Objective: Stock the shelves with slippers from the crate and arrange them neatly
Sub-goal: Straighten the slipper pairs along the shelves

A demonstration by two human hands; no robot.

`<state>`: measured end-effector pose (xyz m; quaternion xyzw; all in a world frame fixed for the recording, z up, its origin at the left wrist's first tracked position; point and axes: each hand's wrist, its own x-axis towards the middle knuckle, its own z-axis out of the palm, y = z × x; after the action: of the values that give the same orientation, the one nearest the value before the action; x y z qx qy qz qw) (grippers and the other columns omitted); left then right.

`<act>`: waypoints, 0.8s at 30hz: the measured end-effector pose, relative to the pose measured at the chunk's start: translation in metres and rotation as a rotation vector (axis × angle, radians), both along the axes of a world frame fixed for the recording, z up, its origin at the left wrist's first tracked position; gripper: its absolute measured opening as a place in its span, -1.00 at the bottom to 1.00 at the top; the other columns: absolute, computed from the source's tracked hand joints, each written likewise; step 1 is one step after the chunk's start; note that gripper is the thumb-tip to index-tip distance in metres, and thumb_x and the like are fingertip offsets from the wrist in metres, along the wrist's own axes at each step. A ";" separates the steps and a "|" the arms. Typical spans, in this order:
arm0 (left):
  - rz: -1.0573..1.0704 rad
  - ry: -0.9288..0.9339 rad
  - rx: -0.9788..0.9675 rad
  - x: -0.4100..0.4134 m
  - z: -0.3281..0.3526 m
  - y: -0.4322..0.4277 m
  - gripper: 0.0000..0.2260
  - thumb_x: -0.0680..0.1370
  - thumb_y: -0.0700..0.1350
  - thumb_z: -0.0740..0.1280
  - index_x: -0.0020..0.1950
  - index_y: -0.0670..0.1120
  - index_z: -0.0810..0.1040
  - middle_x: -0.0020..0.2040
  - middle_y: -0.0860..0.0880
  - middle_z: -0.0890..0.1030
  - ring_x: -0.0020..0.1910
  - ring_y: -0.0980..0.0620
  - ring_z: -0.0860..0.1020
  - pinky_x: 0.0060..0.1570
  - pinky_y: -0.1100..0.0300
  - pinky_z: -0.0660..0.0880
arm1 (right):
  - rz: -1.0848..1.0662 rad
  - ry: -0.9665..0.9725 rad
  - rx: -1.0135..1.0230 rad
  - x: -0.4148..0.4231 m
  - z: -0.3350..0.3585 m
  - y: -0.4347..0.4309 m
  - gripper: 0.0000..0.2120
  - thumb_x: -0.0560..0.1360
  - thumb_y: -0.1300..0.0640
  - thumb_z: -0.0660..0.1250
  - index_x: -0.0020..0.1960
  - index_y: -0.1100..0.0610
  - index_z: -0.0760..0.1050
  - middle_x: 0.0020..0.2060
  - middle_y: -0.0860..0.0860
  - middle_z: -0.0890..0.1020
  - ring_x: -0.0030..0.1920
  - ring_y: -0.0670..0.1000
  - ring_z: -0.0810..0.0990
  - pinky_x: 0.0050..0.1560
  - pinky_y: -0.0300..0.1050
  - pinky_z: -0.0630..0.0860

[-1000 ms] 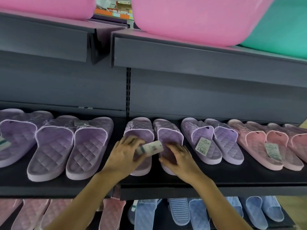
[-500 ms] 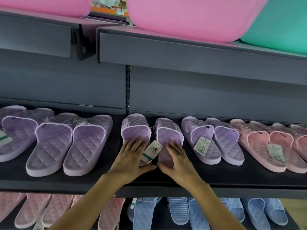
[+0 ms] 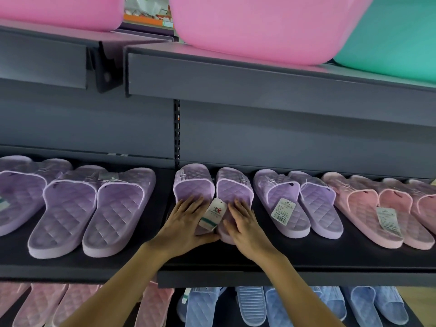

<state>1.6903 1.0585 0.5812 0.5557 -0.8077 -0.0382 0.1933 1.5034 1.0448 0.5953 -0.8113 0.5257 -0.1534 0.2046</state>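
Note:
A pair of lilac quilted slippers lies toes-back on the dark shelf. My left hand rests flat on the left slipper, fingers straight. My right hand lies flat on the right slipper. A paper price tag sits between my two hands, over the gap between the slippers. Both heels are hidden under my palms.
Two more lilac pairs lie to the left, another lilac pair and pink slippers to the right. Pink and teal tubs sit on the upper shelf. Below are pink and blue slippers.
My left hand let go of the tag and flattened onto the left slipper. Both hands pushed the pair back and closer together; the tag now lies flat between them.

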 end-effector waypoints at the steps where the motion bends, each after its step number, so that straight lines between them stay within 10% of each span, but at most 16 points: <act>1: -0.006 -0.022 -0.026 0.000 -0.001 -0.002 -0.02 0.35 0.54 -0.17 0.42 -0.18 0.35 0.39 -0.16 0.40 0.41 -0.17 0.31 0.36 -0.04 0.03 | 0.002 -0.008 -0.006 0.000 -0.001 -0.003 -0.47 0.63 0.05 0.06 0.52 0.17 -0.03 0.53 0.04 -0.07 0.51 -0.03 -0.20 0.50 -0.05 -0.18; 9: -0.013 0.004 -0.235 -0.003 -0.006 -0.010 -0.31 0.51 0.39 -0.11 0.28 -0.12 0.38 0.15 -0.10 0.61 0.24 0.01 0.34 0.26 0.06 0.35 | -0.016 -0.029 -0.043 0.001 -0.004 -0.016 -0.52 0.63 0.10 0.07 0.50 0.19 0.07 0.52 0.06 0.01 0.52 0.01 -0.13 0.50 0.02 -0.10; 24: -0.111 0.134 -0.290 0.001 -0.019 -0.020 -0.37 0.36 0.26 0.26 0.33 -0.04 0.33 0.23 -0.07 0.55 0.28 0.04 0.33 0.31 0.22 0.10 | -0.062 0.018 -0.078 0.006 -0.004 -0.018 -0.52 0.64 0.12 0.03 0.51 0.22 0.02 0.52 0.09 -0.01 0.52 0.03 -0.14 0.50 -0.02 -0.14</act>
<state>1.6914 1.0388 0.5625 0.4726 -0.8196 0.0313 0.3225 1.5092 1.0272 0.5915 -0.8035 0.5459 -0.1728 0.1631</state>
